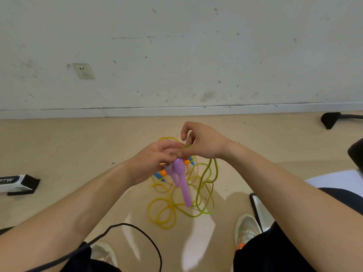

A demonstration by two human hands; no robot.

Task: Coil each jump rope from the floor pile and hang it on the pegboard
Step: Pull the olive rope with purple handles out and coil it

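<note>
My left hand (155, 160) grips the tops of two purple jump-rope handles (181, 181), which hang down side by side. Its green cord (209, 173) loops from the handles down to the floor. My right hand (202, 142) pinches a bit of that green cord right beside my left fingers. Below both hands, a pile of yellow rope (163, 211) lies tangled on the floor, with blue and orange handles (159, 176) partly hidden behind my left hand. No pegboard is in view.
A white wall with a socket (83, 71) and a baseboard rises just past the pile. A black and white box (16, 184) lies at left, a black chair foot (331, 119) at right. A black cable (137, 232) and my shoes (246, 228) are close below.
</note>
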